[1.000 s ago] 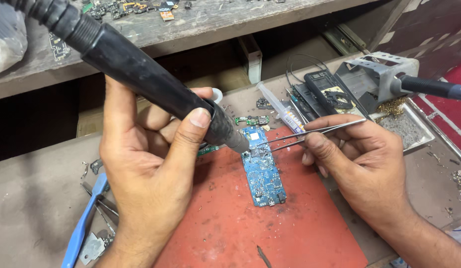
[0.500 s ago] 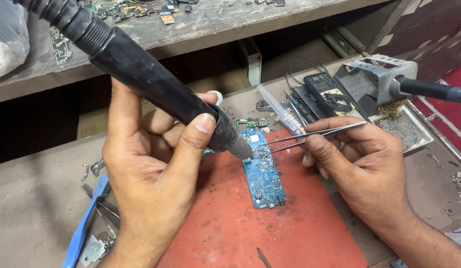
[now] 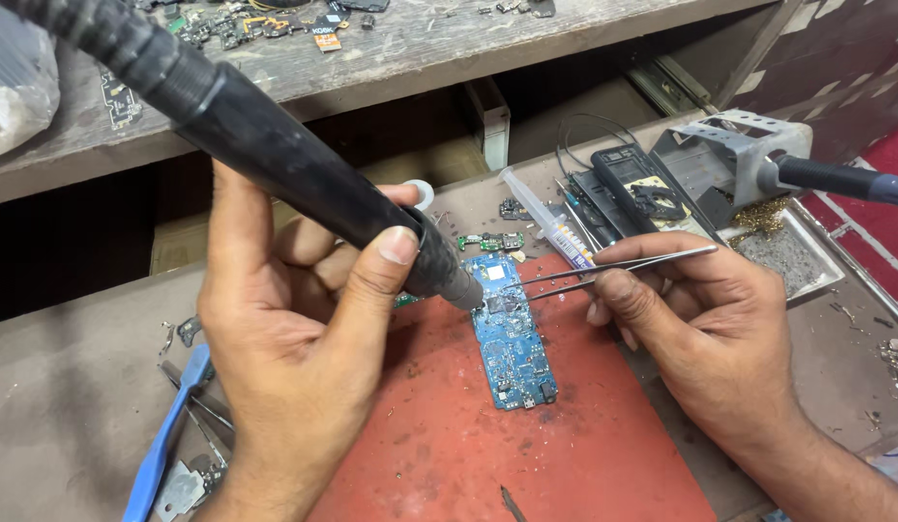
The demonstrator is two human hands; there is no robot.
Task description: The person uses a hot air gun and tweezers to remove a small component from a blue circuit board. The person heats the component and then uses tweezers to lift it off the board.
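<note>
Head: left fingers (image 3: pixel 371 280) grip nozzle (image 3: pixel 304 164); right fingers (image 3: pixel 633 290) pinch tweezers (image 3: pixel 613 271).

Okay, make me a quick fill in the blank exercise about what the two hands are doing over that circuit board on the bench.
1. The left hand holds a thick black hot-air wand whose nozzle points at the ____ circuit board.
2. The right hand holds thin metal ____ with tips at the board.
3. The board lies on a ____ mat.

Missing words: blue; tweezers; red

Clear plastic bag (image 3: pixel 18 92), upper-left shelf (image 3: pixel 565 29).
</note>
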